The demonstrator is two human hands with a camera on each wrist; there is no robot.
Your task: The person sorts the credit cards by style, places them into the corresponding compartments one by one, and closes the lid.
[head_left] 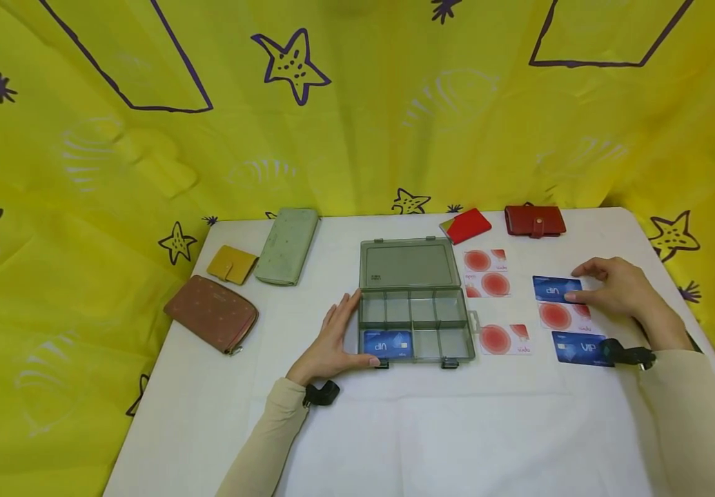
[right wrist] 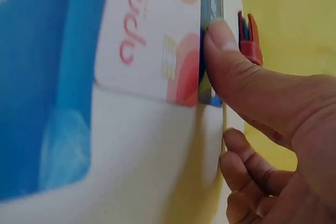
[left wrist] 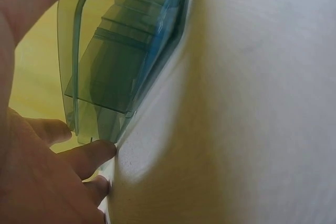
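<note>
My left hand [head_left: 330, 348] stays at the near left corner of a grey-green clear compartment box [head_left: 397, 324]. Its thumb lies by the front latch, its fairly straight fingers along the left wall. The lid [head_left: 408, 268] leans back, raised. A blue VIP card [head_left: 388, 344] lies in the front left compartment. On the right, my right hand [head_left: 621, 293] is over the top blue card [head_left: 550, 289] of a column; its thumb [right wrist: 221, 36] rests on the card's right end, and the index fingertip sits just past its far edge, a gap between them.
Below that card lie a red-and-white card [head_left: 556, 316] and another blue card [head_left: 581, 348]. Several red-and-white cards [head_left: 495, 284] lie beside the box. At the back are a red case [head_left: 471, 226] and dark red wallet [head_left: 535, 221]. Green [head_left: 288, 245], yellow [head_left: 232, 264] and brown [head_left: 213, 312] wallets lie left.
</note>
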